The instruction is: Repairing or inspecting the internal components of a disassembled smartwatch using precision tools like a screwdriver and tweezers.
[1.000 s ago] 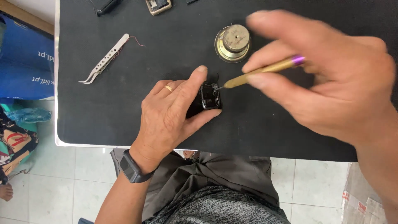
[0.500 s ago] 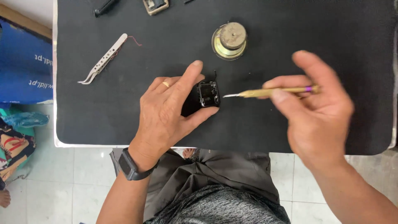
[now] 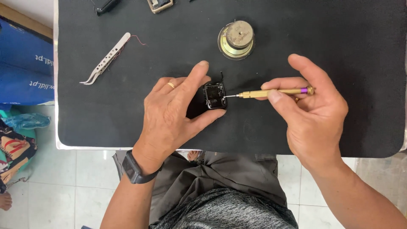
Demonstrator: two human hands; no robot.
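1. The left hand (image 3: 171, 116) clasps a small black device (image 3: 214, 95), thumb and forefinger either side of it, pinning it to the black worktop (image 3: 339, 42).
2. The right hand (image 3: 316, 112) pinches a slim brass screwdriver (image 3: 275, 91) with a purple end; the tip meets the device's right edge.
3. A round brass speaker (image 3: 236, 40) sits beyond the device, well apart.
4. White tweezers (image 3: 105, 59) with a thin red wire lie beyond and left of the device.
5. Dark parts lie at the worktop's far edge; kind not discernible.
6. A blue box (image 3: 23, 63) stands left of the worktop.
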